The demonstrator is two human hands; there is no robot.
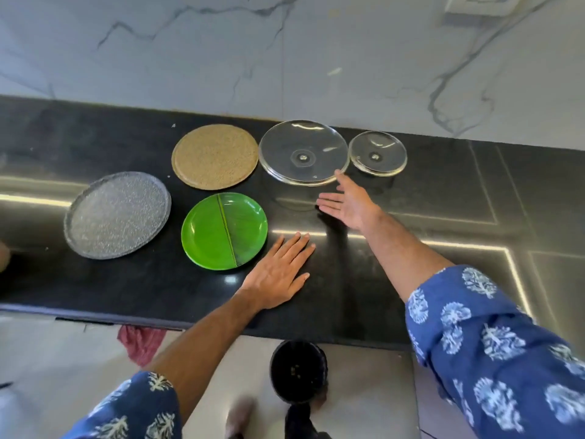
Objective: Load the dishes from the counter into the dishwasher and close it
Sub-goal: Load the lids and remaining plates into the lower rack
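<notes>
Several dishes lie on the black counter (pixel 411 191). A grey speckled plate (pixel 117 215) sits at the left, a tan speckled plate (pixel 215 156) behind it, and a green plate (pixel 224 230) in front. A large clear glass plate (pixel 303 152) and a small clear glass plate (pixel 377 153) lie at the back right. My left hand (pixel 280 274) rests flat on the counter, fingers straight, just right of the green plate. My right hand (pixel 348 204) is open, palm turned left, its fingertips at the near edge of the large glass plate. No dishwasher is in view.
A marble wall rises behind the counter, with a white socket plate (pixel 478 4) at the top right. Below the counter's front edge are a black round bin (pixel 297 372), a red cloth (pixel 141 342) and pale floor tiles.
</notes>
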